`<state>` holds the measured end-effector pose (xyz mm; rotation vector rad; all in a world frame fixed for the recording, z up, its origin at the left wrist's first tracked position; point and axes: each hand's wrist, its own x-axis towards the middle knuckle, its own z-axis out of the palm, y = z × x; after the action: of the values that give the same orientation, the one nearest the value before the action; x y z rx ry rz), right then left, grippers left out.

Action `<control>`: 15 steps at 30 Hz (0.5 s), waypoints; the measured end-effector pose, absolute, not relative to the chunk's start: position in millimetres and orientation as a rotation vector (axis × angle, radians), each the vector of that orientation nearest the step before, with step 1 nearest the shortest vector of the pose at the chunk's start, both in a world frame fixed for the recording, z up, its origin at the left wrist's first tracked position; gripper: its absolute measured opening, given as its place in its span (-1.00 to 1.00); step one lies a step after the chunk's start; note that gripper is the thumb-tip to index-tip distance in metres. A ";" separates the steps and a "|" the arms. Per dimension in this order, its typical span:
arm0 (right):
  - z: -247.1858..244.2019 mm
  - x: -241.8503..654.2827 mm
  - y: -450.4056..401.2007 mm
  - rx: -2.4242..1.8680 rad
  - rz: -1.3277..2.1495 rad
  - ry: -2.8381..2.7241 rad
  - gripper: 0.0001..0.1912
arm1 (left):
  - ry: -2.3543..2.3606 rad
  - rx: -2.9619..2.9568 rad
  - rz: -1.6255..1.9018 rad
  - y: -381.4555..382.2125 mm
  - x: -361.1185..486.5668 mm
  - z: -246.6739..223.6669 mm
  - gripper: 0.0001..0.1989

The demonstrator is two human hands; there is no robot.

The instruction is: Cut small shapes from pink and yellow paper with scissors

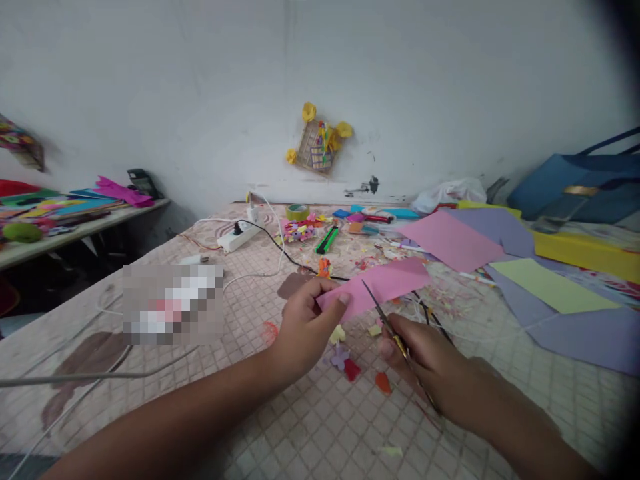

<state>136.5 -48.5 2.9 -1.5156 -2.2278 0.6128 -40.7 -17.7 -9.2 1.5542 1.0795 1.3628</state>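
A pink paper strip (385, 285) is pinched at its left end between the thumb and fingers of my left hand (311, 327). My right hand (425, 357) grips a pair of scissors (399, 340), whose blades point up and left and lie against the strip's lower middle. Under the hands, small paper cutouts lie on the patterned tablecloth: a purple flower (340, 358), a red piece (352, 369) and an orange piece (383, 383).
Pink paper (453, 240), purple sheets (590, 337) and a light green sheet (555, 287) lie at the right. Behind are a green cutter (327, 240), a tape roll (297, 212) and a power strip (239, 236). Cables cross the left side. A blue bag (565, 180) stands back right.
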 end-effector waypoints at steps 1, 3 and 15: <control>1.8 136.4 -47.7 -1.522 0.614 -2.236 -0.68 | 1.079 1.550 1.364 -17.5 -40.5 -9.2 -0.85; -0.1 136.5 -46.7 -1.549 0.596 -2.260 -0.72 | 1.073 1.542 1.361 -17.2 -40.4 -9.1 -0.85; -3.7 139.2 -48.4 -1.585 0.605 -2.275 -0.74 | 1.076 1.572 1.275 -14.0 -44.5 -13.5 -0.78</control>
<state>139.2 -48.4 -3.7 -1.5845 -2.2753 0.6047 -44.5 -14.0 -13.5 1.5724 1.0765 1.2751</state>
